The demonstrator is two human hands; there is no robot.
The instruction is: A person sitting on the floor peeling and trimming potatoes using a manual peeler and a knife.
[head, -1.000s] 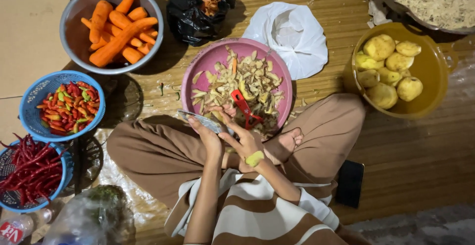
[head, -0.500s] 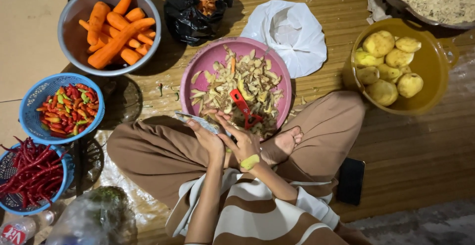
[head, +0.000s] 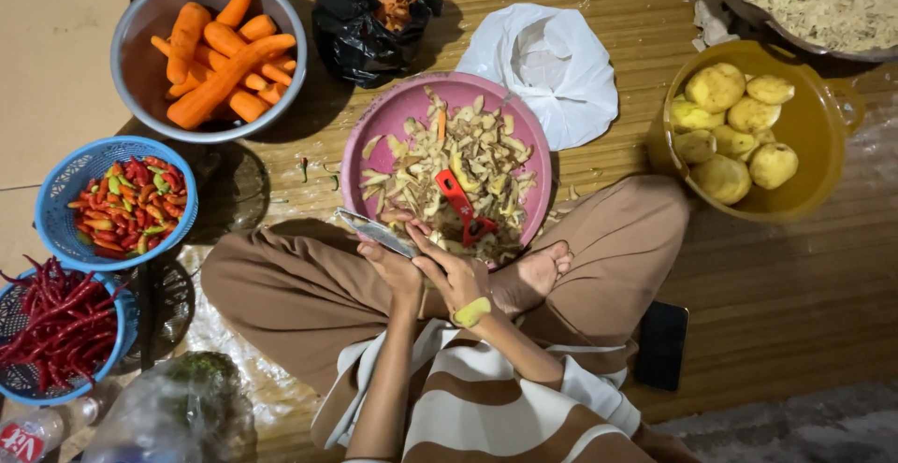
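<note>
Steel-bladed kitchen knife (head: 374, 231) is gripped in the left hand (head: 397, 271), its flat grey blade angled up-left over the near rim of the round pink plastic bowl (head: 398, 112). The bowl is heaped with pale vegetable peelings (head: 472, 159), and a red peeler (head: 463, 206) is laid on them. The right hand (head: 456, 281) is curled just beside the left; whether something is enclosed cannot be told. A yellow peel scrap (head: 471, 312) is stuck at that wrist.

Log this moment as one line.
left hand: holds steel knife | right hand: beside it | round pink plastic basin: peelings, red peeler
</note>
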